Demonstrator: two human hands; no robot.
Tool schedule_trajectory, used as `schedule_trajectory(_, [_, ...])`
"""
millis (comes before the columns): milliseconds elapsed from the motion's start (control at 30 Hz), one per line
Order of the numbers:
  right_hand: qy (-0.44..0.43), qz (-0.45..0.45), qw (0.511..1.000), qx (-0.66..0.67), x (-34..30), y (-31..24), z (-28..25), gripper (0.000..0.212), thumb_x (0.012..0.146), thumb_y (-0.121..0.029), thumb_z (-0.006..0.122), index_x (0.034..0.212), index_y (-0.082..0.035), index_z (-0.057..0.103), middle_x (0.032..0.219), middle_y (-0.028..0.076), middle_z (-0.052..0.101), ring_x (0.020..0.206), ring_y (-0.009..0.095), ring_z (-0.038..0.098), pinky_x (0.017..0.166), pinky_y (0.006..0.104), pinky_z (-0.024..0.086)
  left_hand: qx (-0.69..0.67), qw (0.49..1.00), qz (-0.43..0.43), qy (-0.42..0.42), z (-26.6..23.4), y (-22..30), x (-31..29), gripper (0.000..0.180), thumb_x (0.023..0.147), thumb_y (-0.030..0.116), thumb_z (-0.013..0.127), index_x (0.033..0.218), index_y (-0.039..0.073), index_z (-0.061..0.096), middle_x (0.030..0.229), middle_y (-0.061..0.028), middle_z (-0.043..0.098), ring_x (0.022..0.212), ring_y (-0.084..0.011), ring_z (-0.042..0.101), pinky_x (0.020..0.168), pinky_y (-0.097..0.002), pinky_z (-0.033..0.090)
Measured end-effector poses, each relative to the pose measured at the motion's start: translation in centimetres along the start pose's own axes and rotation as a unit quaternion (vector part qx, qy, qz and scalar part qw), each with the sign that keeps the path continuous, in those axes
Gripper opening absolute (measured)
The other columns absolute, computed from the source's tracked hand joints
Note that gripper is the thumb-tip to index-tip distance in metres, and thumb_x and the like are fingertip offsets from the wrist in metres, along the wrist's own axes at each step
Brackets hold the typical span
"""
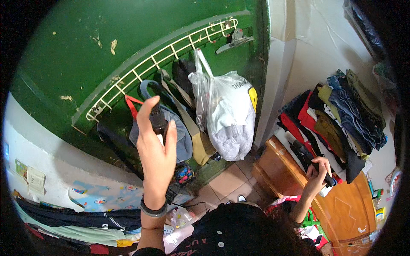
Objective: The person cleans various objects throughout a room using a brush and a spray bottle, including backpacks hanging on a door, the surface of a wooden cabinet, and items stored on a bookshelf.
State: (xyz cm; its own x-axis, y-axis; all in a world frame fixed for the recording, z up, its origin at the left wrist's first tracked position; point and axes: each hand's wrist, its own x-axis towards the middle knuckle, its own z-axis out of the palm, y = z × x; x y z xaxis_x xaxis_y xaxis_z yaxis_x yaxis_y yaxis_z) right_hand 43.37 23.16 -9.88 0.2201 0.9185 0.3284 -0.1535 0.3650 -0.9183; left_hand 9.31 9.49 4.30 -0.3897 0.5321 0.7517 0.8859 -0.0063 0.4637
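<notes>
My left hand [157, 155], with a dark band at its wrist, is raised in front of the green door. Its fingers wrap round a small dark spray bottle [159, 121] with a black top, and the index finger reaches up to that top. Lower on the right, my right hand [318, 173] is closed round a long black tool with a handle [303, 149]. The tool points up and left, beside the clothes pile; whether it is a brush cannot be told. Part of the bottle is hidden behind my fingers.
On the green door [141, 25] a cream rack [160, 57] holds bags, a blue-grey cap [181, 132] and a filled white plastic bag [230, 115]. Folded clothes [337, 115] are piled on a wooden cabinet [341, 213] at right. More clothes [81, 219] lie at lower left.
</notes>
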Motion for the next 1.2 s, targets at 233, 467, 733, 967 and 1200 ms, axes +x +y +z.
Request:
schedule_trajectory(233, [-0.02,-0.06,0.995,0.077,1.0,-2.1,3.4,0.024,0.095,-0.019,0.047,0.089,0.001,0.059,0.062,0.002,0.048,0.045,0.009,0.041,0.044,0.0218,0.026,-0.055,0.996,-0.064,-0.014,0.4,-3.8,-3.9,0.051,0.089,0.002,0.062,0.137,0.003,0.043,0.12,-0.0188,0.059,0.095,-0.0284,0.062,0.087,-0.0359,0.049])
schedule_trajectory(467, [-0.296,-0.134,0.942,0.079,3.3,-9.4,15.4,0.016,0.09,-0.007,0.056,0.077,0.0,0.063,0.062,0.001,0.053,0.052,0.007,0.046,0.048,0.0232,0.032,-0.126,0.985,-0.08,-0.085,2.4,-3.5,-7.9,0.055,0.089,0.0,0.062,0.139,0.011,0.042,0.097,-0.0069,0.062,0.063,-0.012,0.057,0.055,-0.0268,0.049])
schedule_trajectory(733, [-0.489,-0.068,0.869,-0.012,11.3,-11.7,22.8,0.028,0.093,-0.018,0.05,0.076,-0.002,0.064,0.053,0.003,0.057,0.044,0.009,0.056,0.041,0.022,0.039,-0.166,0.973,-0.056,-0.153,5.6,-2.6,-11.3,0.057,0.084,0.001,0.063,0.137,0.006,0.042,0.153,-0.0219,0.034,0.139,-0.0418,0.039,0.105,-0.0438,0.043])
schedule_trajectory(967, [-0.452,-0.106,0.881,-0.09,16.4,-11.8,24.9,0.031,0.095,-0.027,0.049,0.083,-0.006,0.069,0.051,0.006,0.059,0.046,0.012,0.058,0.043,0.0265,0.044,-0.225,0.956,-0.057,-0.178,6.7,-1.8,-10.8,0.058,0.085,0.002,0.063,0.138,0.009,0.042,0.157,-0.0215,0.028,0.139,-0.0423,0.037,0.105,-0.0442,0.043])
schedule_trajectory(1200, [-0.262,-0.26,0.901,-0.229,16.6,-9.7,23.6,0.028,0.089,-0.024,0.055,0.077,-0.001,0.068,0.051,0.006,0.058,0.045,0.012,0.057,0.046,0.0259,0.042,-0.225,0.955,-0.054,-0.184,8.3,-1.6,-10.6,0.055,0.083,-0.001,0.064,0.134,0.005,0.045,0.156,-0.0204,0.031,0.142,-0.0385,0.034,0.114,-0.0421,0.031])
